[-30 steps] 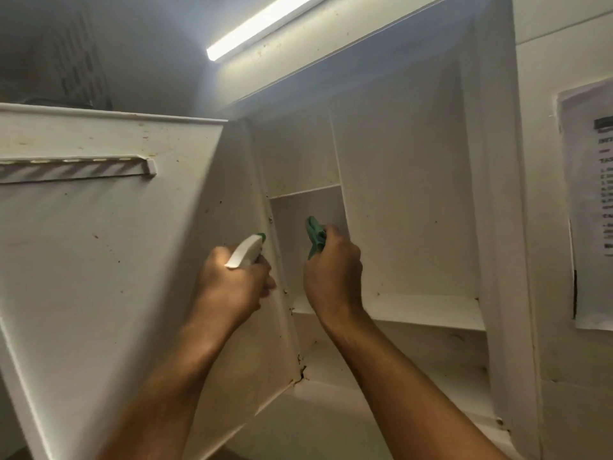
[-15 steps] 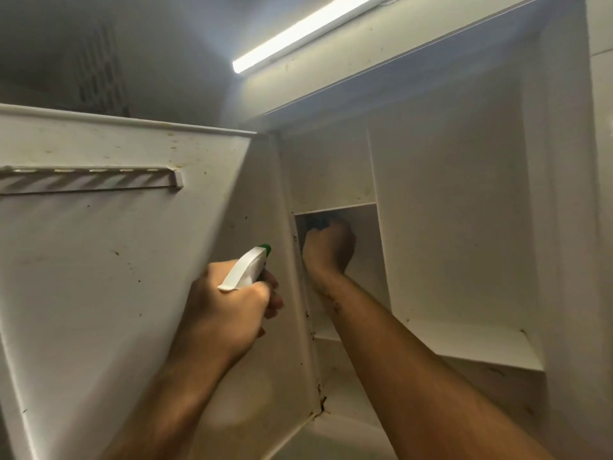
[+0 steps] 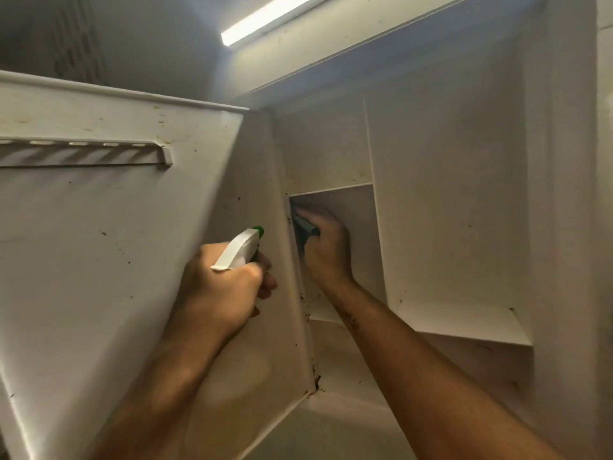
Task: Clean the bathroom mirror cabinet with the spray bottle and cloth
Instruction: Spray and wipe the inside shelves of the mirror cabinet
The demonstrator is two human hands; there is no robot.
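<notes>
White, speck-stained cabinet [image 3: 447, 200] interior with flat shelves, its smooth door [image 3: 99, 244] swung open at left. Right hand [image 3: 326, 247], fingers curled, presses a crumpled green cloth [image 3: 303, 227] into the small compartment's upper left corner. Left hand [image 3: 222, 287] grips the spray bottle [image 3: 240, 249]; white plastic nozzle, green-tipped, projects above the knuckles.

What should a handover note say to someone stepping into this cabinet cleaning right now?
Left hand: grips the white spray bottle with the green nozzle, held in front of the open white cabinet door.
Right hand: holds the dark green cloth against the left wall of the small lower-left compartment.
Done: cannot tell how much has been wiped.
Left: dark specks show on the door and along the hinge edge; the wide right shelf likely needs wiping too.
</notes>
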